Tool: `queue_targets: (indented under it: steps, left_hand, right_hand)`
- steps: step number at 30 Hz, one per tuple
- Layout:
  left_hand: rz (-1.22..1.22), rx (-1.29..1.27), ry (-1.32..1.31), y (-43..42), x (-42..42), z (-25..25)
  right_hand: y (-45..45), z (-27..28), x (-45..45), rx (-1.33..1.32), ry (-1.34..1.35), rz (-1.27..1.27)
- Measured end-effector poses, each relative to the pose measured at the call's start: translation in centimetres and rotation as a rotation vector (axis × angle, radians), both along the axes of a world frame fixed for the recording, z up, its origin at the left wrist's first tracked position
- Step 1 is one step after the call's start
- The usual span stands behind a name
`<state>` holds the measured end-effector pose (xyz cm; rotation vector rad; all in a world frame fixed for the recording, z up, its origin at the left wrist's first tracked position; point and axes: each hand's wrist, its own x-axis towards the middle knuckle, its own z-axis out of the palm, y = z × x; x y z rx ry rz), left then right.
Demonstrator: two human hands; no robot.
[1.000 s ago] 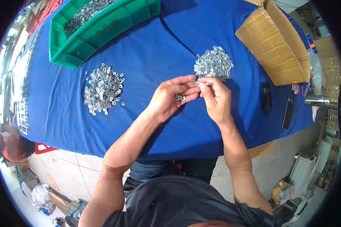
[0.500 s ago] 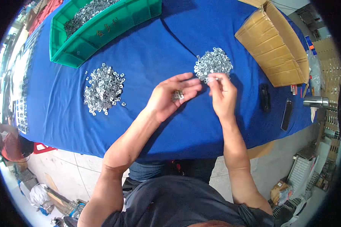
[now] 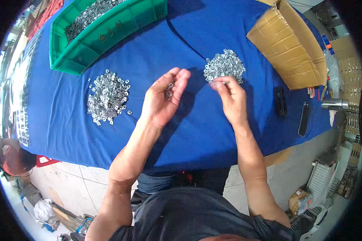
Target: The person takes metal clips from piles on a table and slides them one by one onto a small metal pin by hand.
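My left hand [image 3: 163, 97] is raised over the blue cloth, cupped around several small metal pieces [image 3: 169, 91] that show between thumb and fingers. At the near edge of the right pile of metal pieces [image 3: 224, 65], my right hand [image 3: 231, 96] pinches a small thin item whose shape is hard to make out. A second pile of similar pieces [image 3: 108, 96] lies to the left of my left hand, with a few loose ones around it.
A green bin [image 3: 108, 38] of darker metal parts stands at the back left. An opened cardboard box [image 3: 289, 48] lies at the back right. Near the right edge are a black object [image 3: 280, 101], a phone-like slab [image 3: 304, 119] and a metal cylinder [image 3: 335, 104].
My left hand has moved left, away from my right hand, and its fingers have curled up around the pieces. My right hand first shifted right, then slightly back left.
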<state>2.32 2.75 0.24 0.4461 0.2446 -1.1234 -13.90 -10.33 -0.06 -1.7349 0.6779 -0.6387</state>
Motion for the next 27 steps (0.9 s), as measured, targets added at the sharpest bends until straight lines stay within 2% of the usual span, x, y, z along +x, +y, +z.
queue_targets:
  steps: [1, 3, 6, 8, 10, 15, 23, 27]
  left_hand:
    - [-0.058, 0.051, -0.079, 0.0, -0.2, 0.7]
    - [-0.199, 0.078, -0.294, 0.3, -0.3, -0.1]
    - [-0.290, 0.130, -0.397, 0.1, -1.2, -0.6]
    - [-0.354, 0.070, -0.431, 0.1, -1.3, -0.7]
    - [-0.279, 0.259, -0.350, -0.5, -2.4, 1.3]
    - [-0.337, 0.078, -0.282, 0.1, -1.9, 0.3]
    - [-0.370, 0.156, -0.415, -0.2, -1.8, -0.7]
    - [-0.401, 0.189, -0.395, -0.7, -1.7, -0.6]
  right_hand:
    - [-0.1, -0.1, 0.1, -0.052, -0.006, -0.023]
    - [0.2, -0.4, 0.1, 0.066, -0.114, -0.054]
    - [0.9, 0.5, -0.1, 0.107, -0.159, -0.073]
    - [1.1, 0.5, -0.2, 0.089, -0.154, -0.015]
    - [1.3, 0.6, -0.1, 0.096, -0.191, 0.002]
    - [1.3, 0.9, -0.2, 0.033, -0.229, 0.049]
    - [3.5, 1.2, 0.5, -0.127, -0.282, 0.000]
    - [4.4, -1.0, 0.5, -0.121, -0.310, -0.030]
